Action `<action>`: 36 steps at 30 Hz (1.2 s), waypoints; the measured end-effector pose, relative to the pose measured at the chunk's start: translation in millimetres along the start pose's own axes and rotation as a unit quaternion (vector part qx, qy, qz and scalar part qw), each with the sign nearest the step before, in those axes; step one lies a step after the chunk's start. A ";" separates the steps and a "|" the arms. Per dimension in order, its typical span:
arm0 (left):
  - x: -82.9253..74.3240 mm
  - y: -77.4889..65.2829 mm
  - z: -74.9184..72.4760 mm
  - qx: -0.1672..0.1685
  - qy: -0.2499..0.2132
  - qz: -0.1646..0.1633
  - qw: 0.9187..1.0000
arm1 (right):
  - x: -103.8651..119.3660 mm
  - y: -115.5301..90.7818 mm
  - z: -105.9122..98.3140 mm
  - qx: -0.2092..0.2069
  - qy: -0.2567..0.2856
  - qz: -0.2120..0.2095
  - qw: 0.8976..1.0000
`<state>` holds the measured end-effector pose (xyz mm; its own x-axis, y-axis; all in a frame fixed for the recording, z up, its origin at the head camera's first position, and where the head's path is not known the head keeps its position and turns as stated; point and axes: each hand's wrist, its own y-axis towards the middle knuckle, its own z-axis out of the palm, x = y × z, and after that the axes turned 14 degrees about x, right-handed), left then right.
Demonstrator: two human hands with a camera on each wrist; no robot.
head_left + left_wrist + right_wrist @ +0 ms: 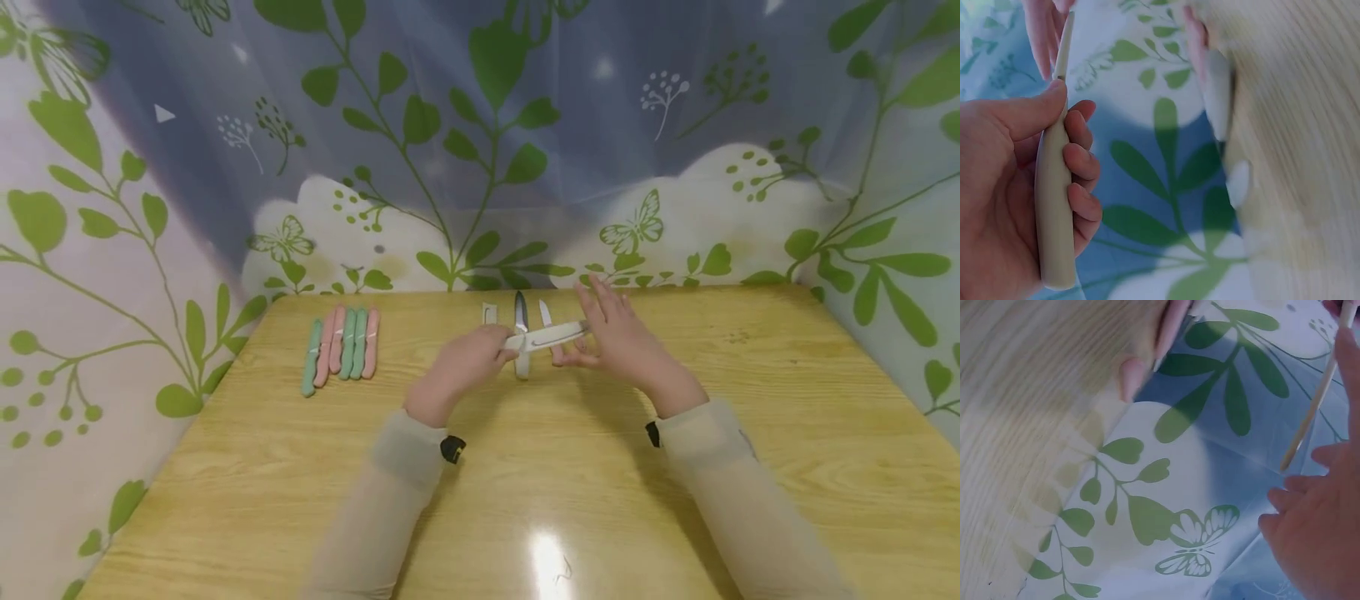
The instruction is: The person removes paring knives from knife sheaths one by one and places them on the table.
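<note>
My left hand grips the cream handle of a knife, with its fingers curled round the handle and the thumb lying along it. The knife's far part points right and is pale, with a dark line along its face. My right hand is at that far end, fingers extended and spread beside the tip. Below the held knife lie a white-handled knife with a dark blade and a pink-handled knife with a pale blade. A short white slotted piece lies left of them, partly hidden.
Several green and pink knives lie side by side on the left of the wooden table. A leaf-patterned cloth hangs along the table's back and sides. Black bands show at both sleeve cuffs.
</note>
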<state>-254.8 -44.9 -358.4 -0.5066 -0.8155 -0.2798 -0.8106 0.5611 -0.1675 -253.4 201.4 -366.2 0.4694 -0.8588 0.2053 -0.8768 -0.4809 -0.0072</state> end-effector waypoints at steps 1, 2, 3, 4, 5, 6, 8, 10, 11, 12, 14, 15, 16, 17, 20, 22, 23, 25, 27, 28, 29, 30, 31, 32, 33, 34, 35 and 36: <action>-4.6 1.0 0.1 0.001 0.007 0.003 1.000 | 1.0 -0.7 0.5 -0.006 -0.001 -0.011 1.000; -8.7 2.0 0.2 0.001 0.013 0.006 1.000 | 1.9 -1.6 1.0 -0.012 -0.003 -0.018 1.000; -12.3 2.8 0.2 0.003 0.017 0.007 1.000 | 3.0 -2.9 1.4 -0.017 -0.010 -0.023 1.000; -15.2 3.6 0.1 0.005 0.022 0.008 1.000 | 4.1 -3.9 1.9 -0.022 -0.017 -0.024 0.999; -17.6 4.4 0.1 0.005 0.027 0.009 1.000 | 4.6 -4.9 2.3 -0.028 -0.029 -0.022 0.999; -19.6 5.0 -0.2 0.006 0.030 0.011 0.999 | 5.3 -5.9 2.1 -0.033 -0.042 -0.019 0.998; -22.4 5.1 2.1 0.010 0.025 0.014 1.000 | 6.9 -8.5 4.1 -0.044 -0.060 -0.012 0.997; -23.9 4.8 4.2 0.013 0.020 0.013 1.000 | 8.6 -9.8 5.0 -0.050 -0.069 -0.016 0.996; -24.2 4.6 5.1 0.015 0.015 0.013 1.000 | 9.6 -10.2 4.9 -0.049 -0.071 -0.023 0.996; -24.4 4.5 6.1 0.018 0.011 0.013 1.000 | 10.3 -10.3 4.8 -0.045 -0.068 -0.033 0.996; -24.5 4.8 8.1 0.021 0.004 0.013 1.000 | 11.7 -10.5 4.9 -0.030 -0.058 -0.051 0.997; -24.5 5.1 9.0 0.023 0.002 0.014 1.000 | 11.9 -10.9 5.0 -0.021 -0.055 -0.056 0.997; -24.4 5.8 10.1 0.024 0.001 0.016 1.000 | 11.9 -11.1 5.4 -0.013 -0.052 -0.059 0.997; -24.6 6.3 10.5 0.023 0.001 0.019 1.000 | 11.6 -11.4 6.0 -0.010 -0.053 -0.062 0.997; -25.4 7.3 10.7 0.022 0.002 0.025 0.999 | 9.7 -12.6 8.0 -0.011 -0.068 -0.068 0.995; -26.3 7.5 10.2 0.023 0.004 0.027 0.999 | 8.5 -13.8 9.1 -0.013 -0.073 -0.072 0.995; -27.1 7.1 9.7 0.023 0.006 0.027 0.999 | 7.9 -14.7 9.6 -0.014 -0.076 -0.073 0.994; -28.1 6.7 9.0 0.026 0.008 0.024 0.999 | 7.3 -15.9 10.5 -0.013 -0.080 -0.075 0.994; -28.6 6.7 9.5 0.029 0.011 0.019 0.999 | 7.5 -16.6 11.1 -0.017 -0.080 -0.077 0.994; -29.0 6.5 9.4 0.031 0.011 0.017 0.999 | 7.6 -16.7 11.4 -0.023 -0.084 -0.082 0.993; -29.5 6.3 9.3 0.032 0.011 0.016 0.999 | 7.6 -16.6 11.7 -0.032 -0.086 -0.087 0.992; -29.9 6.0 9.3 0.033 0.010 0.015 0.999 | 7.8 -16.5 11.9 -0.042 -0.089 -0.093 0.991; -30.3 5.8 9.3 0.034 0.009 0.015 0.999 | 8.0 -16.2 12.0 -0.053 -0.091 -0.101 0.989; -30.8 5.6 9.3 0.034 0.008 0.017 0.999 | 8.1 -15.9 12.0 -0.065 -0.092 -0.109 0.988; -31.4 5.2 9.0 0.034 0.008 0.018 0.999 | 7.7 -15.3 12.4 -0.076 -0.093 -0.117 0.986; -31.8 5.0 9.0 0.033 0.008 0.020 0.999 | 7.0 -14.8 12.6 -0.086 -0.096 -0.126 0.984; -32.2 4.7 8.8 0.033 0.009 0.021 0.999 | 6.6 -14.5 12.5 -0.093 -0.098 -0.133 0.982; -32.5 4.7 8.8 0.034 0.008 0.023 0.999 | 5.9 -14.4 12.5 -0.098 -0.098 -0.139 0.981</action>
<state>-239.6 -14.5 -358.4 -0.5485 -0.7904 -0.2729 -0.7649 0.6061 -0.2182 -236.7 201.0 -377.1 0.6867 -0.7267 -0.0203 -0.7070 -0.6741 0.2140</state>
